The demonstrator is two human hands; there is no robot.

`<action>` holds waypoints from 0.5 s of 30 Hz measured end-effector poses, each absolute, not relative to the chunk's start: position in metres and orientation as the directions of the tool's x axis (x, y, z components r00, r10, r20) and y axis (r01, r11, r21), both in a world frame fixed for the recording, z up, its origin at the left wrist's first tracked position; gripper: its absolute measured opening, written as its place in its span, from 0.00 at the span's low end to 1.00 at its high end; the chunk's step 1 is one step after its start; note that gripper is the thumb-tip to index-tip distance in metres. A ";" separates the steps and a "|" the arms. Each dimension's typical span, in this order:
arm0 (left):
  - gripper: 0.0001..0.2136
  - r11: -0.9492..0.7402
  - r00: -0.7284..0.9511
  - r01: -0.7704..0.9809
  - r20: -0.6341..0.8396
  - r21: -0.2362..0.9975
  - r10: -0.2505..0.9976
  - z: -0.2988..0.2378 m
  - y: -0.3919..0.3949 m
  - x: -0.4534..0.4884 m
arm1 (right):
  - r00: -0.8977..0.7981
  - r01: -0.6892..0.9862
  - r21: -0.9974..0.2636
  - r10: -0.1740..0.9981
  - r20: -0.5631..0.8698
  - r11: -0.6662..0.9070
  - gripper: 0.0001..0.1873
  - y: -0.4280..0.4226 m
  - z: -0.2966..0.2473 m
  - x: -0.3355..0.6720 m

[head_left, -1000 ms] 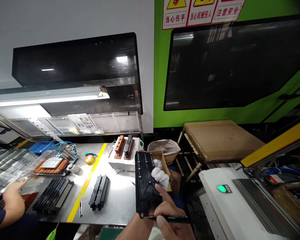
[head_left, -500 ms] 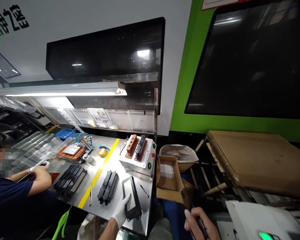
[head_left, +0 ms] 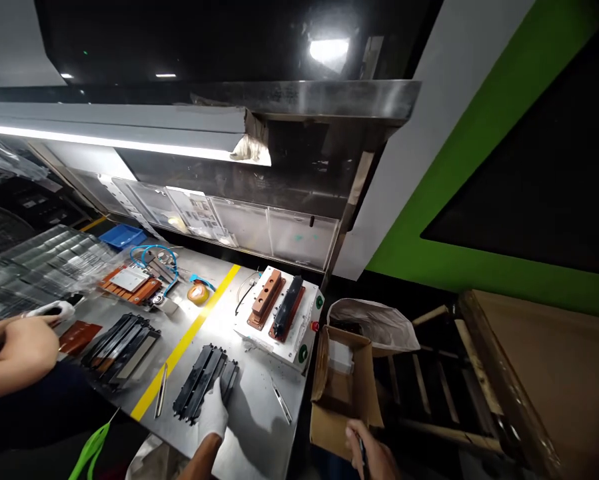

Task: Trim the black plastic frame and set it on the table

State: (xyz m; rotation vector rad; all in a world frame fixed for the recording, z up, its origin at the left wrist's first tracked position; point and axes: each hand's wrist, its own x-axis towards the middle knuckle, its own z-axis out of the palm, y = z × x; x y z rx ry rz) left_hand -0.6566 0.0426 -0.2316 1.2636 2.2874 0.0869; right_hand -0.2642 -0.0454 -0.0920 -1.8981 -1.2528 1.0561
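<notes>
Gripping one black part [head_left: 230,375], near end covered: gloved left hand [head_left: 213,412]. Location: on yellow-striped desk [head_left: 262,430], beside other dark bars [head_left: 197,383]. Pinching one pen-like tool [head_left: 363,453]: bare right hand [head_left: 376,457], near open cardboard box [head_left: 370,380].

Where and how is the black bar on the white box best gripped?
Probably across its long sides near the middle, from above and slightly right: the black bar is narrow and raised, and the brown block stands along its left.

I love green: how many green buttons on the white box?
2: far button and near button, on the right side of the box; others may be hidden.
</notes>
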 end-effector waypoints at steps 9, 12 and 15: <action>0.28 0.430 -0.457 0.845 -0.010 -0.318 0.889 -0.257 0.040 -0.676 | -0.084 0.939 -0.345 0.955 -0.284 -0.020 0.21 0.122 -0.105 -0.296; 0.31 0.471 -0.551 0.742 -0.033 -0.477 0.834 -0.273 0.039 -0.680 | -0.074 0.974 -0.228 0.942 -0.329 -0.003 0.27 0.173 -0.101 -0.311; 0.33 0.494 -0.607 0.722 -0.103 -0.484 0.788 -0.279 0.042 -0.683 | -0.071 0.984 -0.178 0.931 -0.358 0.007 0.27 0.209 -0.108 -0.321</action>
